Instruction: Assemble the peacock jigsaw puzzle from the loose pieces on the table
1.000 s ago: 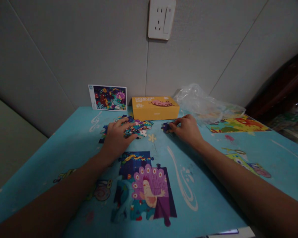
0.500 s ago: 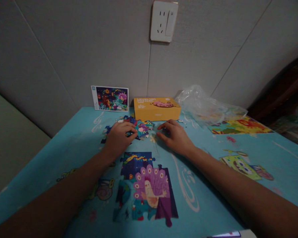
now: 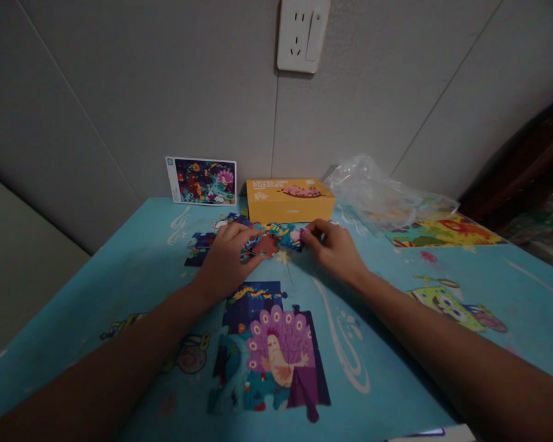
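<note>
My right hand (image 3: 334, 250) pinches a puzzle piece (image 3: 295, 238) with teal and pink print at the right side of the loose pile. My left hand (image 3: 230, 258) rests over the pile of puzzle pieces (image 3: 198, 248), its thumb and forefinger apart. Beside those fingertips lies a reddish-brown piece (image 3: 266, 245); whether they touch it I cannot tell. Nearer to me lies a joined puzzle section (image 3: 276, 356) with a purple peacock, dark blue at its top and teal at its lower left. The left hand covers part of the pile.
Against the wall stand a picture card (image 3: 205, 182) and a yellow puzzle box (image 3: 290, 205). A clear plastic bag (image 3: 373, 193) lies to the right, partly over a yellow printed sheet (image 3: 451, 232). A white-edged object (image 3: 435, 434) shows at the bottom edge.
My right hand has closed on a puzzle piece at the pile's right side. My left thumb and forefinger have spread, and the reddish-brown piece now shows beside them.
</note>
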{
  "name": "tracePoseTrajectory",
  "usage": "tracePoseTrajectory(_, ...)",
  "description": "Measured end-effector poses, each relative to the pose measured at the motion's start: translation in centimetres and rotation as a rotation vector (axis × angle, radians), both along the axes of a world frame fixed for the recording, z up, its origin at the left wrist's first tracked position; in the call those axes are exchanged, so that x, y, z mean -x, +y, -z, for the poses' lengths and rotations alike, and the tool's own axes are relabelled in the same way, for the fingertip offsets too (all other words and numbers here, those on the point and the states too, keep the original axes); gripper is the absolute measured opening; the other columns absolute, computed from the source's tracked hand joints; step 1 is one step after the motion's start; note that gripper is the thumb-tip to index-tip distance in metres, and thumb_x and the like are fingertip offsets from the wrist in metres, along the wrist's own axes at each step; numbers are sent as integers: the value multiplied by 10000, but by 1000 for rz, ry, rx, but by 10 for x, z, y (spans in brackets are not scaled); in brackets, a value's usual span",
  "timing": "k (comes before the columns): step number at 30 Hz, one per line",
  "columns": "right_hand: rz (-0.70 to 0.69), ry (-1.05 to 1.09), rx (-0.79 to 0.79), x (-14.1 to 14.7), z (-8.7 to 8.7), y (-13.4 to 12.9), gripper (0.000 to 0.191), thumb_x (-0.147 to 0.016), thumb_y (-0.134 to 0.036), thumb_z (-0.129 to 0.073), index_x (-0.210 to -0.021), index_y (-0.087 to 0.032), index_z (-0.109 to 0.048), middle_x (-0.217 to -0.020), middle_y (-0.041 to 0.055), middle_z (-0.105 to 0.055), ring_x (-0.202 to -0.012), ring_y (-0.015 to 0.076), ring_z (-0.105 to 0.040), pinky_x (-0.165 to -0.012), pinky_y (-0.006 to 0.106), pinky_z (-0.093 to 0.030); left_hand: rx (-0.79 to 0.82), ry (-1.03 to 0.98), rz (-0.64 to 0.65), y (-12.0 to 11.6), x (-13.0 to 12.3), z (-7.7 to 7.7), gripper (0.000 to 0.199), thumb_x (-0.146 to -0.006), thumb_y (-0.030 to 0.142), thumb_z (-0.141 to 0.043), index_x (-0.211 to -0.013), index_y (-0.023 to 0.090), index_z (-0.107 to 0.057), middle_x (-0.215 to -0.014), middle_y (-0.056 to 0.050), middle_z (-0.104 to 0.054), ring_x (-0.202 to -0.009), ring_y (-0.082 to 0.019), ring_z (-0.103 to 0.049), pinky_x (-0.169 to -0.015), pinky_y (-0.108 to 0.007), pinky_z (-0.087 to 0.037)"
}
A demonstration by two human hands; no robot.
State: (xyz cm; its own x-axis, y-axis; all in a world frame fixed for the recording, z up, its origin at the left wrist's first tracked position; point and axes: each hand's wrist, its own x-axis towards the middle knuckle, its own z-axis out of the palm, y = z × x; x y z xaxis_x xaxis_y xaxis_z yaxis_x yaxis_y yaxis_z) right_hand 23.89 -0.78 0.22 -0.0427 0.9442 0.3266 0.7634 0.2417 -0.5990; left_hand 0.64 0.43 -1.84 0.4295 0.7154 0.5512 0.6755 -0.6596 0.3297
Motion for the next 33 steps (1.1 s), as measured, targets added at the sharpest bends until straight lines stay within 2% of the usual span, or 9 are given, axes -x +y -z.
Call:
tracePoseTrajectory(5, 302, -329, 90, -21, 2, 12, 260, -849, -353, -572, -810, -153, -734, -852, 148, -682, -811, 262, -611, -707, 346, -410, 40, 35, -91, 5, 5, 6, 202, -763, 242, -749, -957, 204, -713, -989, -56, -603, -992, -242, -573, -954, -434, -444)
tracePoseTrajectory(9, 376, -421, -7, -23, 9, 12, 478, -813, -382, -657, -1218, -130, -647, -1121, 235, -610, -1054, 379, -556, -829, 453, -431, 37, 51, -68, 4, 5, 4, 124, -773, 231, -742, -889, 188, -729, -957, -59, -605, -956, -234, -579, -940, -428, -447)
tracePoseTrajectory(12, 220, -369, -109, -16, 10, 9, 451, -814, -323, -663, -1220, -128, -642, -1135, 203, -619, -1069, 347, -551, -893, 459, -426, 56, 69, -79, 4, 4, 1, 119, -771, 239, -745, -869, 175, -726, -900, -60, -603, -930, -238, -577, -923, -426, -451)
tracePoseTrajectory(15, -57, -270, -104, -4, 8, 3, 293, -854, -304, -623, -1071, -125, -702, -1022, 144, -685, -988, 274, -592, -910, 410, -435, 87, 90, -79, 4, 4, -1, 107, -755, 241, -753, -815, 169, -701, -830, -46, -612, -896, -238, -576, -889, -417, -455)
tracePoseTrajectory(17, -177, -216, -83, 4, 6, -3, 314, -869, -325, -612, -1098, -126, -690, -1034, 130, -703, -983, 258, -600, -907, 401, -443, 108, 91, -50, 3, 3, -2, 103, -756, 254, -747, -777, 179, -679, -801, -30, -620, -855, -226, -573, -852, -401, -455)
tracePoseTrajectory(22, -323, -92, 0, 17, 7, -14, 509, -856, -358, -632, -1317, -152, -570, -1094, 110, -710, -1002, 251, -606, -889, 397, -450, 48, 80, 60, -4, -3, -7, 99, -797, 281, -709, -785, 197, -659, -776, -18, -609, -817, -206, -545, -801, -360, -439)
tracePoseTrajectory(24, -356, 5, 43, 18, 8, -14, 435, -869, -322, -603, -1269, -149, -601, -1009, 90, -725, -907, 219, -635, -827, 354, -465, 17, 73, 130, -7, -5, -10, 100, -805, 279, -708, -796, 199, -650, -795, -16, -623, -827, -202, -549, -814, -358, -431)
tracePoseTrajectory(27, -245, 102, 37, 13, 7, -9, 261, -901, -266, -512, -1070, -167, -685, -844, 54, -726, -760, 183, -642, -723, 305, -458, 3, 44, 118, -7, -5, -11, 143, -790, 291, -731, -847, 202, -634, -872, -23, -643, -885, -213, -564, -859, -372, -427)
tracePoseTrajectory(33, 211, -207, 26, -13, 1, 6, 217, -846, -216, -513, -804, -167, -720, -869, 118, -703, -833, 244, -622, -761, 349, -438, 1, 41, -263, 6, 6, 5, 499, -733, 436, -774, -1131, 161, -648, -1052, -108, -599, -1030, -302, -523, -955, -460, -410)
